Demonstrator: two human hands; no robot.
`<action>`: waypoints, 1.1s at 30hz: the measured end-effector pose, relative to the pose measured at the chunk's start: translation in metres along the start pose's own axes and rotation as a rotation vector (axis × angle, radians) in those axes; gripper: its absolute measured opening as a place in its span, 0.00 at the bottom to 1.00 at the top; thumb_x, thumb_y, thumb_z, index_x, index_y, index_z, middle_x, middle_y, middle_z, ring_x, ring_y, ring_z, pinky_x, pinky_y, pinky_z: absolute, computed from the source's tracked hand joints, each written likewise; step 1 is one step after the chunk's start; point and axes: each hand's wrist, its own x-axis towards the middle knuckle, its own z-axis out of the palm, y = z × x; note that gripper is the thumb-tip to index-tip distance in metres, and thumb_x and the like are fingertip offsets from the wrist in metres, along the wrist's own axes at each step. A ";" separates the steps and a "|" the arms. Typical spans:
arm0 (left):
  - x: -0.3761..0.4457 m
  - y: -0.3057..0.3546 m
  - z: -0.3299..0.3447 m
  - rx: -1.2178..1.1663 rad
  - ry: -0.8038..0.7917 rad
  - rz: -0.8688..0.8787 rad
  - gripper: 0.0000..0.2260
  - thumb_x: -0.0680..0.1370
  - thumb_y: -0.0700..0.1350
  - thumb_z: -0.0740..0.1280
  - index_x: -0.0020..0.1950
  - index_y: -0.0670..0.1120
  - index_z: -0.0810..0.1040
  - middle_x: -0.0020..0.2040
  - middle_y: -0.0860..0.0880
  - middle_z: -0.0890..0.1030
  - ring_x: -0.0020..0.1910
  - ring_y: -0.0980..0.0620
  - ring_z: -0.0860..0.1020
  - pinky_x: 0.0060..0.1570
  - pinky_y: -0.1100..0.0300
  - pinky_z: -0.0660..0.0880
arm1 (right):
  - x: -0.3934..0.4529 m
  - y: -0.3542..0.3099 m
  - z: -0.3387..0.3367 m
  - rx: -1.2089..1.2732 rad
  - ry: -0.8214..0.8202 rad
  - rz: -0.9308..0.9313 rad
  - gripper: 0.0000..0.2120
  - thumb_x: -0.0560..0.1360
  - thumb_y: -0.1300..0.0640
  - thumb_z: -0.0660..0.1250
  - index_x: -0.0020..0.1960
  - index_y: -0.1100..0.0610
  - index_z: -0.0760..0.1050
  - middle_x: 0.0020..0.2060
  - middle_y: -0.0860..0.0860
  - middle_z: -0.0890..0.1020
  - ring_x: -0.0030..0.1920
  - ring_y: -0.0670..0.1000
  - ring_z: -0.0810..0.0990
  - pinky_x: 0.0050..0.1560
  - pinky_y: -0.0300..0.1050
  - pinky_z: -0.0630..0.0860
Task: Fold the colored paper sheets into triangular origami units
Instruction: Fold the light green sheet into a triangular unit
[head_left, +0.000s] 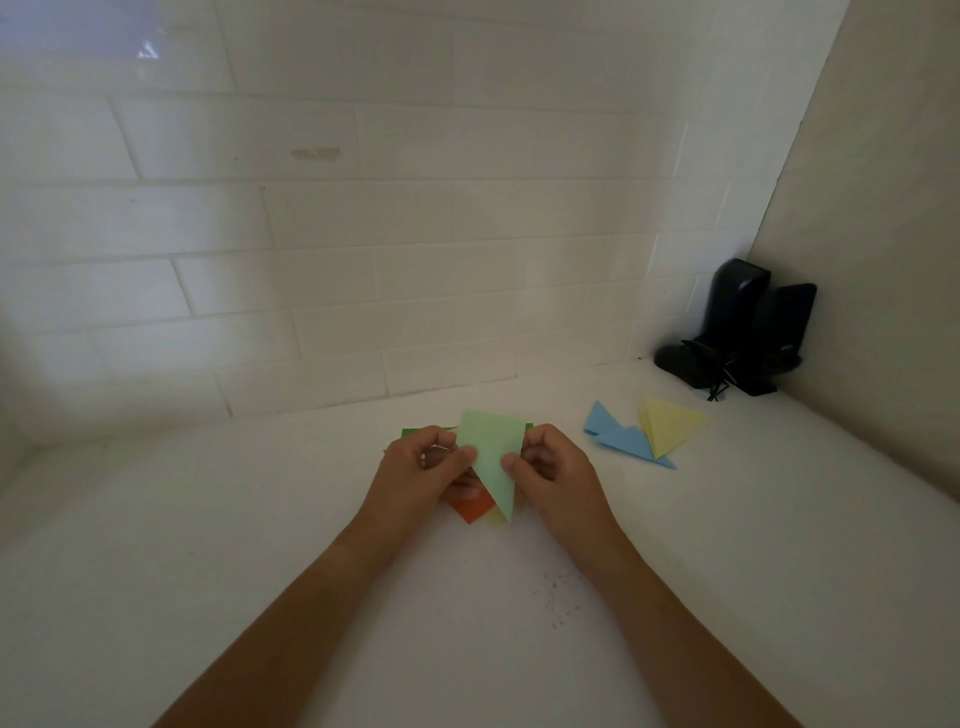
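Light green folded paper triangle (491, 457) is held just above the white desk (260, 571), between the two hands, with its long axis running from a broad top edge down to a sharp tip that points toward the person and slightly right. The left hand (421, 470) is pinched on the left edge, thumb on the front face; the right hand (553, 467) is pinched on the right edge at about the same height, so both grips are clamped on the paper and lie equally near it. The tip hangs free below both grips, and that free lower part is judged to be what any coming fold would turn on.

Beneath the hands a stack of flat coloured sheets (470, 509) is largely hidden: only an orange corner, a yellow sliver and dark green corners show, and their number cannot be told. Further right, well apart, a folded blue paper unit (623, 439) lies touching a folded yellow paper triangle (670, 423). In the far corner by the tiled wall (363, 234) stands a dark object (737, 332), too dim to be identified
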 end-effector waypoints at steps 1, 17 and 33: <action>0.000 0.000 0.000 0.004 -0.002 0.003 0.07 0.80 0.38 0.72 0.56 0.36 0.80 0.43 0.37 0.86 0.41 0.42 0.87 0.44 0.56 0.85 | 0.000 0.000 0.000 0.008 -0.006 0.001 0.05 0.78 0.58 0.72 0.48 0.49 0.78 0.42 0.51 0.84 0.46 0.54 0.84 0.43 0.45 0.80; 0.001 0.003 -0.003 -0.026 -0.134 0.039 0.05 0.83 0.35 0.63 0.54 0.43 0.78 0.39 0.42 0.79 0.37 0.46 0.79 0.38 0.57 0.77 | -0.001 0.001 -0.001 0.018 -0.092 -0.119 0.13 0.80 0.68 0.64 0.53 0.52 0.81 0.42 0.56 0.82 0.38 0.55 0.81 0.39 0.46 0.79; 0.002 -0.001 -0.004 0.004 0.061 0.004 0.12 0.75 0.40 0.77 0.54 0.40 0.78 0.34 0.50 0.81 0.37 0.55 0.82 0.37 0.65 0.77 | -0.003 -0.006 0.002 0.050 -0.052 -0.035 0.15 0.74 0.64 0.58 0.51 0.49 0.78 0.40 0.55 0.82 0.37 0.55 0.77 0.37 0.52 0.75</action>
